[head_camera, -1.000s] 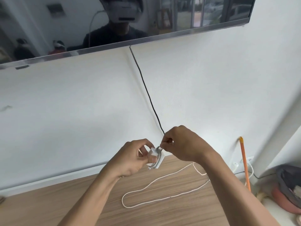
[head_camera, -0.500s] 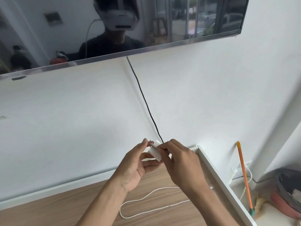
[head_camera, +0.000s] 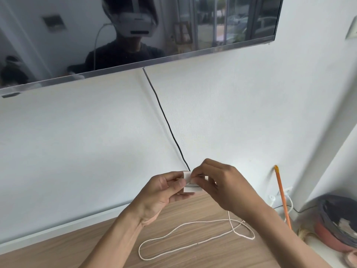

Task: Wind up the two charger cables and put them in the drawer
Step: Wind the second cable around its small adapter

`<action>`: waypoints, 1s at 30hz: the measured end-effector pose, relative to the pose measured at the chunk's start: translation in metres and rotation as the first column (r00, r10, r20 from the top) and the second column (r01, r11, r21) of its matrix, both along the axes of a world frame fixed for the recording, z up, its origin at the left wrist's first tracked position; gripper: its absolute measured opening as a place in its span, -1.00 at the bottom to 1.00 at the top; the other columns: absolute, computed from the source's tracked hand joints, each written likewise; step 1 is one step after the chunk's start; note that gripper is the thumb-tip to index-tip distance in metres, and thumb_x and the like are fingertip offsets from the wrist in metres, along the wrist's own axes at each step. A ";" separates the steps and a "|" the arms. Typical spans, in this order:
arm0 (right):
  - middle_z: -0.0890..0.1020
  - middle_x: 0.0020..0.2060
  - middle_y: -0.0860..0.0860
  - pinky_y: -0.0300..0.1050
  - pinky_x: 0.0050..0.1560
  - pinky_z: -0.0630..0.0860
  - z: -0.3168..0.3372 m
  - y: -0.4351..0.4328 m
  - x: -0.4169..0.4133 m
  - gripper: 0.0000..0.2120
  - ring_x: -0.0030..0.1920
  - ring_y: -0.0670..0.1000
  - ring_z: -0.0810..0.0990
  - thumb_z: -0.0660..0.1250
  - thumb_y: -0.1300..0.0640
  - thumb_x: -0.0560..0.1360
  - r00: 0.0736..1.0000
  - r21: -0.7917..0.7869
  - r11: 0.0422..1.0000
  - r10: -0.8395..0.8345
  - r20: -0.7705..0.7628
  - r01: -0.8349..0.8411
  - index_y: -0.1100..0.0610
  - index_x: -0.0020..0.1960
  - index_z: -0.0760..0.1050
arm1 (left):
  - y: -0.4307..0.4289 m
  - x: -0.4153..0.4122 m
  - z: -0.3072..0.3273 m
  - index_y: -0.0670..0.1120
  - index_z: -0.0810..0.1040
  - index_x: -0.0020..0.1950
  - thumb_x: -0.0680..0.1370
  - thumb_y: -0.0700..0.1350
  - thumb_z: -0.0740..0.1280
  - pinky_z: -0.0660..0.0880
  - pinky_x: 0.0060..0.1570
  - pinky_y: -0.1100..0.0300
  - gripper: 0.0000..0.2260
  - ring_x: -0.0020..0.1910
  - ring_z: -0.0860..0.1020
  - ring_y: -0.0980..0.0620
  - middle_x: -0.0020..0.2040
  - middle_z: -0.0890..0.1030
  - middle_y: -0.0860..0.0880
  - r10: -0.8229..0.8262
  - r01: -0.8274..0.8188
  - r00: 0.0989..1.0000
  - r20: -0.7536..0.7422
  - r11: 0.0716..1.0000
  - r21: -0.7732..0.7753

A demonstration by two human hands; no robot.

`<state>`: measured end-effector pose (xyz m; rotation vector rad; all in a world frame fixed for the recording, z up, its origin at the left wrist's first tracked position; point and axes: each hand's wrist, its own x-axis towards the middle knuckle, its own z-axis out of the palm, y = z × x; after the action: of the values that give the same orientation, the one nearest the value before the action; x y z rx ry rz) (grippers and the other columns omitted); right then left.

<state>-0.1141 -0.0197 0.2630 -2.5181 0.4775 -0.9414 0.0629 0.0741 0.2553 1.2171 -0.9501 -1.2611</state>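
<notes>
a white wall (head_camera: 251, 113) fills most of the frame, with a dark tv screen (head_camera: 58, 55) across the top. a wooden tabletop (head_camera: 58, 248) spans the bottom. at lower centre, the left hand (head_camera: 160, 194) pinches a white charger block (head_camera: 190, 188) between thumb and curled fingers, held above the tabletop. the right hand (head_camera: 226, 188) pinches the block's upper right side with its fingertips. the white cable (head_camera: 210, 221) lies in a long loose loop on the wood beneath the right forearm. a thin black cord (head_camera: 166, 120) runs down the wall, and an orange stick (head_camera: 282, 198) leans at the lower right.
</notes>
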 end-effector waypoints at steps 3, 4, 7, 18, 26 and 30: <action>0.53 -0.18 -0.19 -0.20 -0.33 0.44 0.005 -0.003 -0.002 -0.94 -0.38 -0.11 0.46 0.32 0.08 0.55 0.999 0.019 0.999 0.042 0.007 -0.042 -0.04 -0.02 0.56 | 0.000 -0.001 0.005 -0.29 0.54 0.25 0.52 -0.20 0.35 0.56 0.13 -0.03 -0.67 -0.12 0.43 -0.11 -0.05 0.44 -0.26 0.013 -0.010 0.998 0.065 0.998 -0.055; 0.53 -0.18 -0.18 -0.19 -0.33 0.44 0.007 -0.004 -0.002 -0.94 -0.37 -0.09 0.47 0.32 0.08 0.55 0.999 0.022 0.999 0.045 0.009 -0.045 -0.05 -0.02 0.56 | 0.000 -0.001 0.007 -0.27 0.55 0.25 0.52 -0.20 0.34 0.55 0.14 -0.05 -0.68 -0.10 0.41 -0.14 -0.04 0.45 -0.27 0.018 -0.013 0.997 0.075 0.997 -0.070; 0.52 -0.15 -0.16 -0.18 -0.31 0.45 0.012 -0.008 -0.002 -0.94 -0.35 -0.05 0.49 0.34 0.09 0.53 0.998 0.053 0.997 0.061 0.000 -0.060 -0.05 -0.04 0.57 | 0.001 -0.003 0.008 -0.25 0.57 0.23 0.51 -0.19 0.36 0.57 0.11 -0.04 -0.70 -0.06 0.49 -0.17 -0.03 0.51 -0.36 0.031 -0.020 0.994 0.107 0.995 -0.100; 0.58 -0.26 -0.14 -0.03 -0.24 0.50 0.050 -0.025 0.014 -0.93 -0.29 -0.06 0.55 0.48 0.09 0.41 0.961 0.095 0.983 0.171 -0.216 -0.154 -0.04 -0.19 0.60 | 0.012 0.003 0.014 -0.21 0.54 0.22 0.50 -0.13 0.37 0.55 0.08 0.11 -0.68 0.15 0.60 -0.17 0.09 0.64 -0.25 -0.030 0.043 0.969 0.243 0.998 -0.047; 0.69 -0.26 -0.05 -0.38 -0.23 0.43 0.025 -0.031 0.027 -0.86 -0.28 -0.19 0.56 0.37 0.22 0.51 0.970 0.548 0.802 0.224 0.093 -0.238 0.03 -0.11 0.67 | 0.018 0.002 0.023 -0.24 0.53 0.18 0.49 -0.20 0.35 0.57 0.08 -0.09 -0.72 0.10 0.61 -0.30 0.10 0.62 -0.35 0.052 -0.057 0.998 -0.028 0.983 -0.174; 0.71 -0.18 -0.12 -0.24 -0.10 0.51 -0.001 -0.016 0.039 -0.53 -0.12 -0.12 0.66 0.21 0.54 0.42 0.932 0.557 0.762 0.168 0.320 -0.329 0.04 -0.06 0.68 | 0.014 -0.004 0.028 -0.33 0.50 0.18 0.49 -0.21 0.29 0.58 0.05 -0.05 -0.69 0.05 0.64 -0.25 0.09 0.64 -0.30 0.083 -0.106 0.988 -0.134 0.978 -0.178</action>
<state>-0.0747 -0.0357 0.2618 -1.7921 0.2846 -0.8224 0.0587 0.0880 0.2833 1.0144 -0.8860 -1.1340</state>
